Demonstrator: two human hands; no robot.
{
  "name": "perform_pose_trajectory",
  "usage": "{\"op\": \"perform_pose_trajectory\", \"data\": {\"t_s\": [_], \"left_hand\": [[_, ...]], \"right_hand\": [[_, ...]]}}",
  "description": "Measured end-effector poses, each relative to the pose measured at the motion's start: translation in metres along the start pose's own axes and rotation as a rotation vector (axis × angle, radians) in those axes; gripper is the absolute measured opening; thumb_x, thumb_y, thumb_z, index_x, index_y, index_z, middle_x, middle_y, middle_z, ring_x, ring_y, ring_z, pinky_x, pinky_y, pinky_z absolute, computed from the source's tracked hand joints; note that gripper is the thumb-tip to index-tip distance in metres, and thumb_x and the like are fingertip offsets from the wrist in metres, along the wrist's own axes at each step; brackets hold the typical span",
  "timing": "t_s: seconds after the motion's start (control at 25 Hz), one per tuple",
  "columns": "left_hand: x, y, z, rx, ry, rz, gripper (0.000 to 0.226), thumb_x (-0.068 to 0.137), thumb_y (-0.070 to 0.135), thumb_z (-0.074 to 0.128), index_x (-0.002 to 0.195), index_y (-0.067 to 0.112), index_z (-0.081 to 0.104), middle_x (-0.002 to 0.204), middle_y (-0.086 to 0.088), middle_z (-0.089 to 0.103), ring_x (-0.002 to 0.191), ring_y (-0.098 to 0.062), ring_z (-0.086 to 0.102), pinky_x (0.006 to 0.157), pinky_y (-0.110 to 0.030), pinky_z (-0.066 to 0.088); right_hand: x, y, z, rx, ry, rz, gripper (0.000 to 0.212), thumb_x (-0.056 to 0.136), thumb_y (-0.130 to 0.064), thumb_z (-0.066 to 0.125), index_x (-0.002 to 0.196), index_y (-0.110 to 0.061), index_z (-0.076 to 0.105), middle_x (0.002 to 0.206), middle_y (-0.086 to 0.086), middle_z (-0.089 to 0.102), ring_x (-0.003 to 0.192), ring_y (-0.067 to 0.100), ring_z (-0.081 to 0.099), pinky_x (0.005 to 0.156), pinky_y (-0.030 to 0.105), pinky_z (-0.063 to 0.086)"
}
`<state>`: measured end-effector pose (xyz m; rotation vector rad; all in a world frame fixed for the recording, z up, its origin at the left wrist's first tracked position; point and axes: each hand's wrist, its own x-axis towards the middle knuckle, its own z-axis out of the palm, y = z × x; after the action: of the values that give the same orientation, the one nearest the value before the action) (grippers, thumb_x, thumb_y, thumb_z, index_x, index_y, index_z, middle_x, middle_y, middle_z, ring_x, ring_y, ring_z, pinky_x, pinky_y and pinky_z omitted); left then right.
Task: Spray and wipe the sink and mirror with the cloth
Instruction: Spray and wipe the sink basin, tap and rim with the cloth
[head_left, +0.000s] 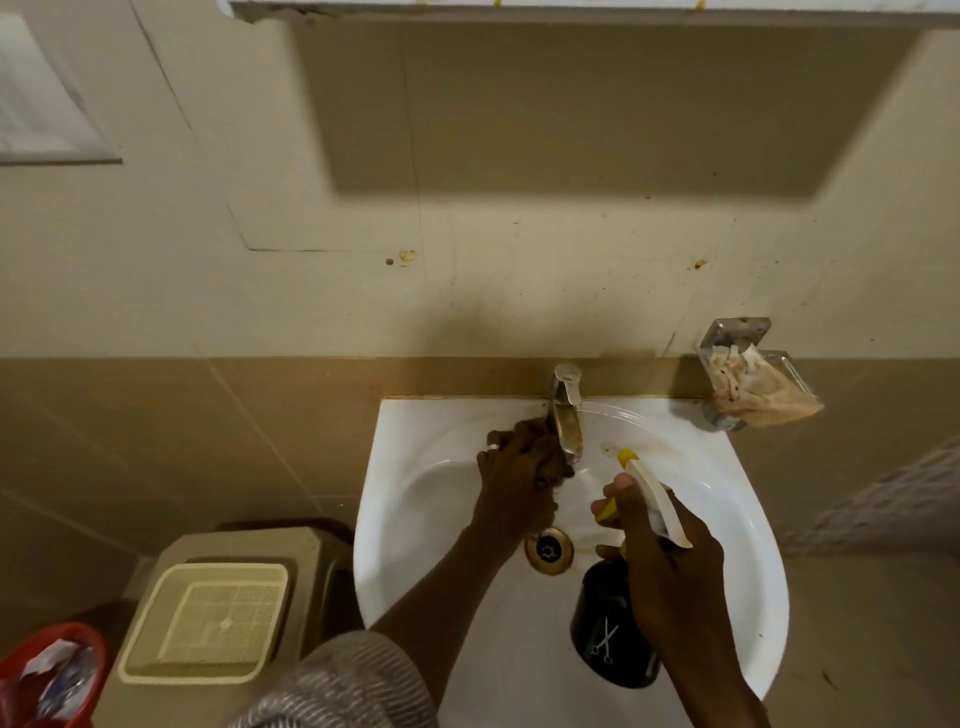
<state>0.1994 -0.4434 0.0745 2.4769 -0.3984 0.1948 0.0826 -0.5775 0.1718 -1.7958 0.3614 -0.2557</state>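
A white wall-mounted sink fills the lower middle, with a brass drain and a stained chrome tap at its back rim. My left hand presses a dark brown cloth against the left side of the tap. My right hand holds a black spray bottle over the basin; its white and yellow spray head points toward the tap. Only the mirror's lower edge shows, at the very top.
A metal soap holder with a crumpled plastic wrapper juts from the wall right of the sink. Left of the sink stand a beige stool carrying a cream basket, and a red bin at the bottom left corner.
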Motion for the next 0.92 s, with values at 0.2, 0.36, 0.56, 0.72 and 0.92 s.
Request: {"op": "perform_pose_trajectory", "data": {"t_s": [0.2, 0.36, 0.56, 0.72, 0.92], "left_hand": [[0.0, 0.015, -0.034, -0.354, -0.366, 0.285, 0.014, 0.081, 0.004, 0.076, 0.093, 0.0, 0.074, 0.084, -0.017, 0.074, 0.075, -0.025, 0.07, 0.074, -0.018, 0.048], [0.002, -0.007, -0.052, -0.265, -0.214, 0.238, 0.025, 0.081, 0.003, 0.074, 0.106, 0.008, 0.074, 0.109, -0.015, 0.073, 0.096, -0.026, 0.07, 0.09, -0.032, 0.054], [0.01, -0.065, -0.072, 0.045, -0.093, 0.014, 0.041, 0.082, 0.019, 0.062, 0.122, 0.018, 0.067, 0.136, -0.006, 0.06, 0.127, -0.035, 0.046, 0.096, -0.046, 0.046], [-0.02, -0.074, -0.055, 0.179, -0.15, 0.107, 0.056, 0.074, 0.022, 0.064, 0.129, 0.02, 0.054, 0.146, -0.008, 0.044, 0.128, -0.036, 0.036, 0.09, -0.049, 0.044], [-0.056, -0.104, -0.056, 0.411, -0.418, 0.371, 0.053, 0.089, 0.019, 0.064, 0.139, 0.016, 0.049, 0.157, -0.008, 0.033, 0.147, -0.039, 0.022, 0.114, -0.054, 0.03]], "right_hand": [[-0.003, -0.021, 0.005, -0.006, 0.024, -0.053, 0.029, 0.089, -0.063, 0.048, 0.089, -0.043, 0.069, 0.08, -0.047, 0.069, 0.082, -0.02, 0.068, 0.069, 0.004, 0.053], [-0.007, -0.013, 0.006, 0.001, 0.02, -0.042, 0.034, 0.098, -0.056, 0.056, 0.095, -0.032, 0.078, 0.093, -0.018, 0.079, 0.084, 0.011, 0.078, 0.082, 0.046, 0.065], [-0.016, -0.009, -0.003, 0.058, 0.032, -0.068, 0.042, 0.095, -0.065, 0.056, 0.106, -0.031, 0.079, 0.096, -0.008, 0.08, 0.092, 0.01, 0.077, 0.068, 0.028, 0.066], [-0.022, -0.005, -0.003, 0.055, 0.032, -0.021, 0.044, 0.099, -0.059, 0.057, 0.114, -0.024, 0.078, 0.096, -0.009, 0.079, 0.092, 0.011, 0.077, 0.072, 0.031, 0.066], [-0.022, -0.008, 0.0, 0.025, 0.037, -0.047, 0.038, 0.102, -0.053, 0.056, 0.11, -0.024, 0.078, 0.098, -0.01, 0.079, 0.093, 0.015, 0.078, 0.08, 0.046, 0.067]]}}
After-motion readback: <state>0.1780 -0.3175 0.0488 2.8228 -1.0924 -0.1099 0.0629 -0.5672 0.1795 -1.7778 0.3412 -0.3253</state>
